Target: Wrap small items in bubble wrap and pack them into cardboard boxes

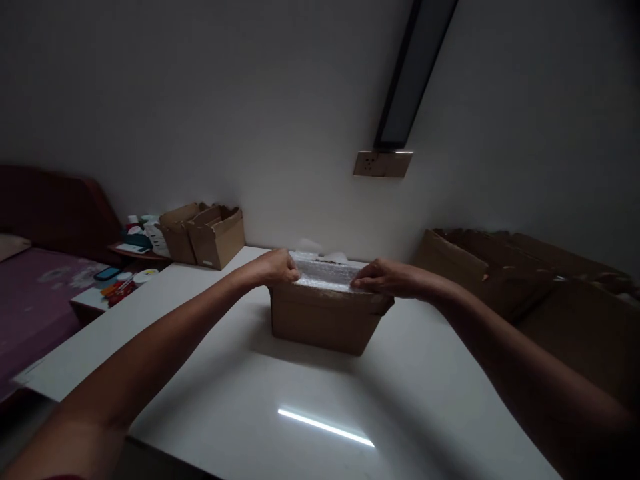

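Observation:
A small brown cardboard box (320,323) stands on the white table (210,373), near the wall. A sheet of bubble wrap (327,273) lies across its open top. My left hand (274,268) grips the left end of the wrap at the box's rim, fingers curled. My right hand (387,278) presses on the right end of the wrap, fingers together and bent over the edge. Both arms reach forward from the near corners of the view.
Two open cardboard boxes (207,233) stand at the table's far left. Flattened cardboard (525,273) is stacked at the right. A side table (115,283) with small items and a bed (35,293) lie to the left. A wall socket (383,164) is above.

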Motion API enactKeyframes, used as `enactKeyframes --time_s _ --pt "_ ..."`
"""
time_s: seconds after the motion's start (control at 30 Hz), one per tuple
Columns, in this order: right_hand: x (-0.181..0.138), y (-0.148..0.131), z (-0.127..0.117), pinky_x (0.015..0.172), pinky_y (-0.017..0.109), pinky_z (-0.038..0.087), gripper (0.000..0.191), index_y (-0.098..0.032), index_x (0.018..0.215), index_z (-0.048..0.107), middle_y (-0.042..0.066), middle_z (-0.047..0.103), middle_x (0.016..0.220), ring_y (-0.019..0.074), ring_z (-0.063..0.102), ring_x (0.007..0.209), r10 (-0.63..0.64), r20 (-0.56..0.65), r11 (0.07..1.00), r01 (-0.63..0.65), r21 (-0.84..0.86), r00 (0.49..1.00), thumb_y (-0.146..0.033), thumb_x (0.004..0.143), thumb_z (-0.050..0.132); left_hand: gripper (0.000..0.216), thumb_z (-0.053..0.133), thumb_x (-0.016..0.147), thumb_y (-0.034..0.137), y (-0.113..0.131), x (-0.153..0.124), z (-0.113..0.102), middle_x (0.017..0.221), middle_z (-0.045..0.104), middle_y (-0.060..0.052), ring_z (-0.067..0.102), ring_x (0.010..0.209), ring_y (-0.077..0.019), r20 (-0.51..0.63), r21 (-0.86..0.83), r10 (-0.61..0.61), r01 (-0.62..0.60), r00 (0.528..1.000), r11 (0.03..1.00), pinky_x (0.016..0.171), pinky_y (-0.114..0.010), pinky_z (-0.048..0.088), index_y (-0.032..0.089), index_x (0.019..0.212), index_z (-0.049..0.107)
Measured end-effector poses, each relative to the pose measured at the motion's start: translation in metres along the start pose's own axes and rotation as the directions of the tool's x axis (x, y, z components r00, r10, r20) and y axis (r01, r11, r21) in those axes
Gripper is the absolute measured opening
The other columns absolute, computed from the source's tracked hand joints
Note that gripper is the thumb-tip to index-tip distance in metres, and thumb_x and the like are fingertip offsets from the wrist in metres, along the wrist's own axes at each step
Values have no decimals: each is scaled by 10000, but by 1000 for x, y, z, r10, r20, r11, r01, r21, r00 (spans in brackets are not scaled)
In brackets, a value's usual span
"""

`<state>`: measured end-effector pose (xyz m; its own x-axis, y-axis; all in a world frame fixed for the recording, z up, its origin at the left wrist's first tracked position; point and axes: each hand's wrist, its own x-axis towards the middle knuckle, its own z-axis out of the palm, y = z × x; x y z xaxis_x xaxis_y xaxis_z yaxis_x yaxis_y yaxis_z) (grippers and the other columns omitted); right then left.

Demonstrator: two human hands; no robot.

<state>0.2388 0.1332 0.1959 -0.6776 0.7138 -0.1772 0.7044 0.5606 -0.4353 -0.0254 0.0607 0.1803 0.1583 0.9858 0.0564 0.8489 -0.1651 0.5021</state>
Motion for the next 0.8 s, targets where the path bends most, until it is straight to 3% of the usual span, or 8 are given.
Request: enactKeyframes --time_s 0.1,0.23,0.3,0.4,0.47,0.53,0.67,0.8 --pt "-4 -9 -6 516 253 291 432 -165 660 654 -18 471 552 111 379 534 -5 26 1000 6 -25 1000 -573 773 565 252 570 696 292 -1 2 -4 439 313 55 306 423 -98 35 -34 -31 32 999 999 453 -254 197 193 490 463" --pt "-16 -12 -7 627 261 387 451 -174 894 738 38 669 798 179 560 726 -57 -156 998 56 -9 986 -560 809 522 327 491 769 310 2 -13 -1 504 259 49 275 481 -89 -158 -5 44 -46 986 999 484 -254 168 198 486 370" --pt "-19 -10 -4 610 256 379 433 -177 923 743 34 666 786 175 558 718 -73 -174 997 69 -33 982 -528 829 507 357 488 771 297 2 -20 2 532 231 45 244 506 -86 -191 21 112 -110 975 994 495 -258 156 195 471 324" --pt "-15 -7 1 520 247 282 330 -170 697 668 -13 491 572 116 406 554 -81 -59 990 73 -120 995 -439 817 517 343 540 740 306 -2 -20 3 514 231 54 227 483 -79 45 -56 77 -74 996 996 468 -245 172 193 472 358" --pt "-6 -4 5 505 251 231 283 -173 586 549 -35 381 528 95 319 521 -92 25 984 94 -150 995 -363 793 515 282 556 746 339 -7 -14 2 483 266 61 248 433 -78 184 -93 17 0 983 996 430 -236 199 190 525 465" --pt "4 -1 7 504 253 214 239 -179 572 487 -44 348 527 89 298 519 -97 69 983 106 -151 993 -315 767 508 235 546 768 366 -10 -6 0 458 318 61 289 384 -89 217 -78 -21 39 976 996 396 -234 225 184 621 565" --pt "13 2 7 501 239 222 182 -181 611 504 -53 353 538 84 308 514 -98 111 985 112 -130 989 -304 745 498 177 553 758 331 -10 3 1 459 399 50 366 358 -110 244 16 -53 50 968 999 383 -233 269 180 716 635" --pt "8 0 7 509 230 261 190 -173 609 547 -43 391 540 91 343 520 -102 105 984 116 -137 989 -295 748 504 232 589 748 315 -1 -7 0 640 596 -12 537 530 -161 203 126 -40 15 978 992 488 -249 381 189 904 705"
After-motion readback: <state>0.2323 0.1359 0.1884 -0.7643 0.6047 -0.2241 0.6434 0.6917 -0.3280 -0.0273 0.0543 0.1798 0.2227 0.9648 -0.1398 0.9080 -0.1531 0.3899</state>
